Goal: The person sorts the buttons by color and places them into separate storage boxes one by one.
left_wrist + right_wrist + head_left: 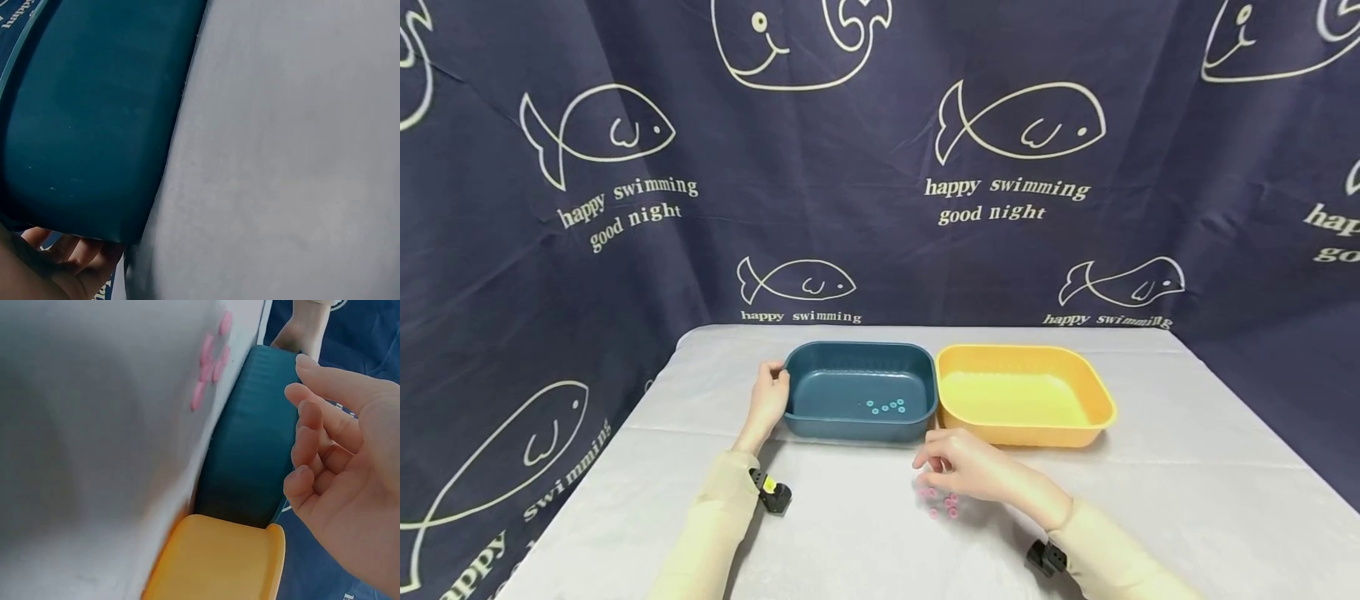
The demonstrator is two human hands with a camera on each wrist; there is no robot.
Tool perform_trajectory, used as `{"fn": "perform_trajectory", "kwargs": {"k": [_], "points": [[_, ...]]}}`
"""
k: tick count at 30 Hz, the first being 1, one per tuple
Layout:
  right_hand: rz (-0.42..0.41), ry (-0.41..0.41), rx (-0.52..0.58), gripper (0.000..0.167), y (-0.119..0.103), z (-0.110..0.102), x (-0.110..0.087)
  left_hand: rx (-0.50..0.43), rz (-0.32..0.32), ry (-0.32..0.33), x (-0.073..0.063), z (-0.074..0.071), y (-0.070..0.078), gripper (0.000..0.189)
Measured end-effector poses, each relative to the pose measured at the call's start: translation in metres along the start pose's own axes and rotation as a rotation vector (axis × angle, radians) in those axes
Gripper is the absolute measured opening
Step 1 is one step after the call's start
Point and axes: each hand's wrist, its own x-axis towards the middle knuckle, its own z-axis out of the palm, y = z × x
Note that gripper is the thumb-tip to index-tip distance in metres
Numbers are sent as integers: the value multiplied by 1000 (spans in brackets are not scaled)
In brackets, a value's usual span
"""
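My left hand (769,398) holds the left end of a dark teal plastic bin (857,429), its fingers (84,255) against the end wall in the left wrist view. Several small, round, light blue pieces (885,408) lie on the bin's floor. In front of the bins, my right hand (958,468) hovers low over the table with loosely bent fingers. Thumb and index fingertip are close together, with nothing visible between them in the right wrist view. Several small, round pink pieces (206,372) lie on the table just below this hand, partly hidden by it in the head view.
A yellow bin (1022,435) stands right against the teal bin's right end; no pieces show inside it. Both sit towards the back of a table with a pale grey cloth (850,517). A dark blue curtain (880,225) with fish drawings hangs behind and around the sides.
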Motion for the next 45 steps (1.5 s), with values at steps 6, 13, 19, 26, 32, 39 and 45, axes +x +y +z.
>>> {"fn": "perform_trajectory", "kwargs": {"k": [6,13,19,26,32,39,45], "points": [[8,-16,27,16,1,7,-5,19,-2,2,-2,-3,-2,37],[69,-63,32,15,1,12,-6,12,-4,-1,-3,-4,-4,38],[94,-89,27,16,-1,12,-6,11,0,-3,-2,-3,-6,37],[103,-115,9,13,-2,14,-7,14,-8,-5,-2,-3,-7,37],[110,-135,-26,9,-1,16,-7,19,-9,-14,-2,-3,-6,38],[118,-144,-34,6,-2,17,-7,28,40,23,-3,-1,-7,37],[105,-125,-59,7,-2,17,-7,14,18,-1,-1,-1,-2,39]]}}
